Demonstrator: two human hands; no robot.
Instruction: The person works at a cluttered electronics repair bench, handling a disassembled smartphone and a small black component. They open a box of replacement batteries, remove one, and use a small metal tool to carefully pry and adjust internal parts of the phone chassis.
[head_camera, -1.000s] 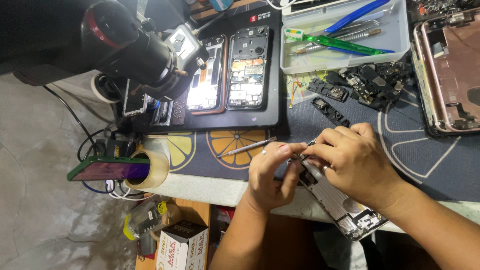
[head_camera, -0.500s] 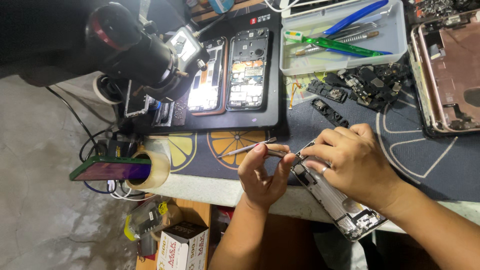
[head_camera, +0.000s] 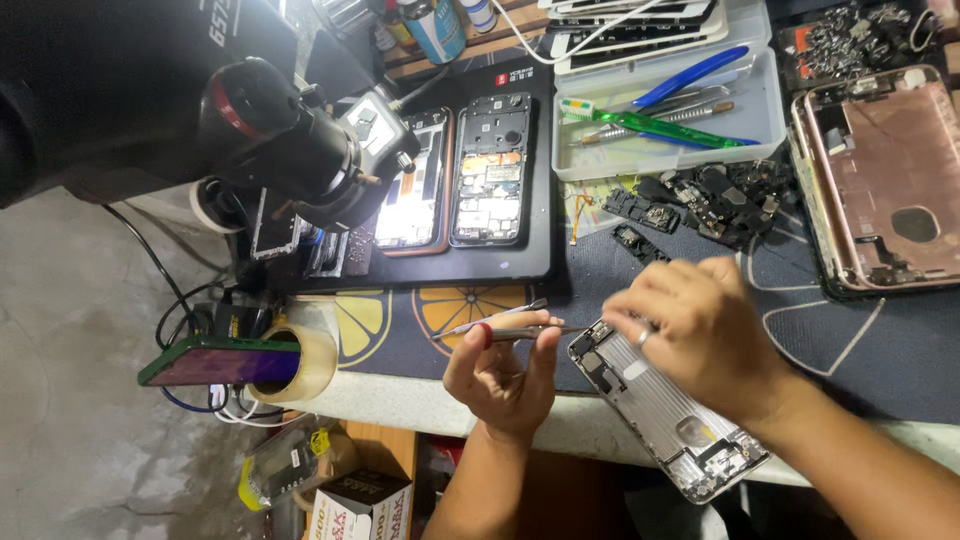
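My left hand is palm up at the table's front edge, pinching a thin screwdriver with a red ring; slim tweezers lie along its fingertips. My right hand presses on the upper end of a silver phone housing, which lies open side up and hangs over the table edge. The screwdriver's tip points at the housing's top corner. The fingers of my right hand hide what lies under them.
A black microscope stands at the left over a dark mat with two opened phones. A clear tray holds tools. A rose-gold housing lies at the right, loose parts in the middle. A tape roll props a phone.
My left hand has drawn back to the left from the housing and turned palm up with the tools. My right hand has stayed on the housing.
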